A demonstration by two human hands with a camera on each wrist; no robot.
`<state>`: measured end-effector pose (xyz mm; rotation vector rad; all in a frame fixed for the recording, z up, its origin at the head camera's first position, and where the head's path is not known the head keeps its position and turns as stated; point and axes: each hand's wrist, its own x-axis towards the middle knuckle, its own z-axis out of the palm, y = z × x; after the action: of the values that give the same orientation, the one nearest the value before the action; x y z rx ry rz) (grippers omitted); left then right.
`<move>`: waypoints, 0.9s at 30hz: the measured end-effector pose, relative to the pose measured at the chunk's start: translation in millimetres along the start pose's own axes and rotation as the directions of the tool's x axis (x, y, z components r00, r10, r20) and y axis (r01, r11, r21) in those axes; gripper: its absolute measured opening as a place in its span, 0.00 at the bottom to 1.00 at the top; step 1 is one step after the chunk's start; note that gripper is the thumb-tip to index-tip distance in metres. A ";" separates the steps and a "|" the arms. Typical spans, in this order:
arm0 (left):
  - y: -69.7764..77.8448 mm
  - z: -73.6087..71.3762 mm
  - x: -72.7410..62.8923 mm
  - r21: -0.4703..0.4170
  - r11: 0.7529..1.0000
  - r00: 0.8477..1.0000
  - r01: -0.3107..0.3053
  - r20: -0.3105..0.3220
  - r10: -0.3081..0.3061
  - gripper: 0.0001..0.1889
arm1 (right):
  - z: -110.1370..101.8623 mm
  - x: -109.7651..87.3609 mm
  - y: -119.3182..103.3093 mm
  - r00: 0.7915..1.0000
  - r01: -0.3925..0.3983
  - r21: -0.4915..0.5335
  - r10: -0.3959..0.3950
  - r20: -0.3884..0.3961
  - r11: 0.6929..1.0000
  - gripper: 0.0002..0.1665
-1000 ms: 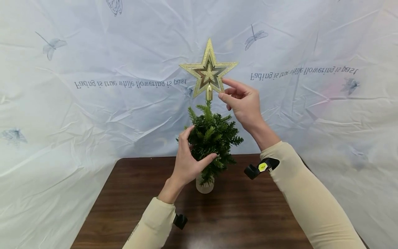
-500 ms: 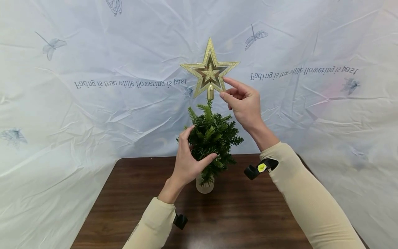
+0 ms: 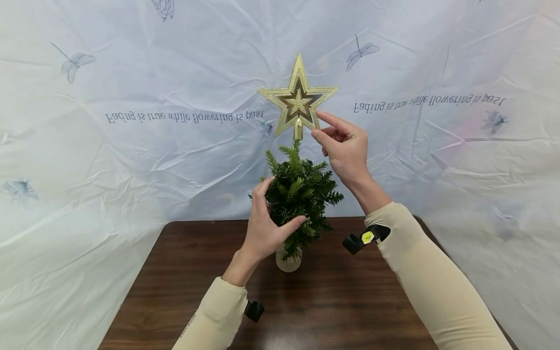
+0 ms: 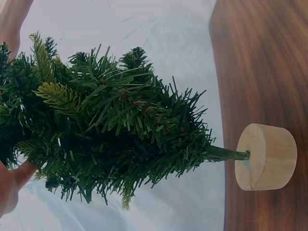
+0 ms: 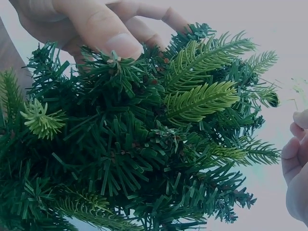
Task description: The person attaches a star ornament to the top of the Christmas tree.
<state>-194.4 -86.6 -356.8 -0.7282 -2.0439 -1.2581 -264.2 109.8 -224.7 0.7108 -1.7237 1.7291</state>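
Observation:
A small green artificial Christmas tree (image 3: 302, 189) stands upright on a round wooden base (image 4: 272, 159). My left hand (image 3: 264, 231) holds its left side, fingers behind the foliage and thumb across the front. In the right wrist view, that left thumb (image 5: 122, 44) presses among the needles. Above the tree is a gold star tree topper (image 3: 299, 101), point up. My right hand (image 3: 349, 148) pinches the star's lower right point between thumb and forefinger. The star's short socket (image 3: 298, 129) sits right at the tip of the top twig.
The tree's base rests on a dark brown wooden table (image 3: 350, 296). Behind it hangs a pale, wrinkled cloth (image 3: 210, 160) printed with dragonflies and lettering. Black wrist straps (image 3: 360, 240) with cameras sit on both beige sleeves.
My right hand has shifted slightly to the right with the star, and the top twig leans a little that way too. My left hand keeps its place on the tree.

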 end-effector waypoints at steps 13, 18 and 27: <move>0.1 -0.5 -0.1 0.014 1.000 1.000 -0.012 0.002 0.012 0.53 | 0.0 -1.8 -0.5 0.996 -0.081 0.073 0.079 0.032 0.994 0.23; 0.2 -0.7 -0.9 0.015 1.000 1.000 -0.015 0.002 0.015 0.54 | 1.5 -3.9 -4.0 0.988 -0.153 0.147 0.149 0.041 0.977 0.24; 2.6 -1.7 -1.7 0.012 1.000 1.000 0.001 0.006 -0.001 0.54 | 4.7 -6.2 -10.1 0.959 -0.279 0.287 0.279 0.042 0.916 0.24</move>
<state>-191.0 -87.3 -356.0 -0.7260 -2.0549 -1.2448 -252.8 104.8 -222.2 0.6080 -1.6506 2.2120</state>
